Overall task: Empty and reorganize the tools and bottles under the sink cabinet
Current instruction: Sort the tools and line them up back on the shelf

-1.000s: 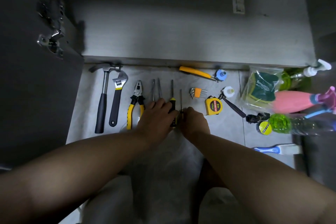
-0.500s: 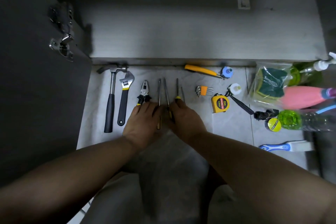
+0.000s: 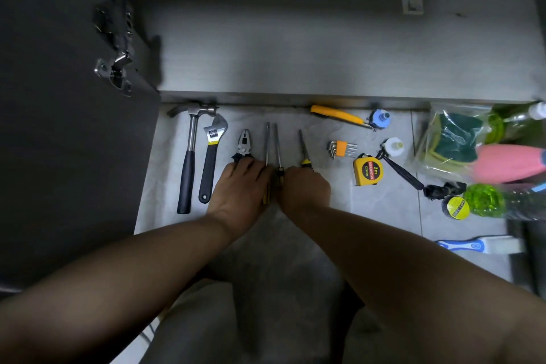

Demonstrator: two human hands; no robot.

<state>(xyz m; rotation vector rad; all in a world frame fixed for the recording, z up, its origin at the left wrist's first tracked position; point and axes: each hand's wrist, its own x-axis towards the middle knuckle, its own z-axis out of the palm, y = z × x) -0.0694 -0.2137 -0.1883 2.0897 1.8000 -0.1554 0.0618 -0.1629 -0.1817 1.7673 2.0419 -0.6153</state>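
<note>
Tools lie in a row on the tiled floor in front of the open sink cabinet [image 3: 295,53]: a hammer [image 3: 190,154], an adjustable wrench [image 3: 211,156], pliers [image 3: 243,145], two screwdrivers [image 3: 267,142] side by side, and a third screwdriver [image 3: 302,145] slightly tilted. My left hand [image 3: 239,186] lies flat over the pliers' handles and the two screwdrivers' handles. My right hand [image 3: 304,186] curls over the third screwdriver's yellow-black handle. Bottles lie at the right: a pink one [image 3: 508,162] and a green one [image 3: 484,201].
Right of my hands are a hex key set [image 3: 341,148], a yellow tape measure [image 3: 367,171], a yellow-handled cutter [image 3: 336,115], two small capped bottles [image 3: 381,120], a bag of sponges [image 3: 452,139], a tape roll [image 3: 458,207] and a blue-white brush [image 3: 478,245]. The open cabinet door [image 3: 59,127] stands at the left.
Both hands have slid the screwdrivers left, closer to the pliers. The third screwdriver now lies a little tilted under my right hand.
</note>
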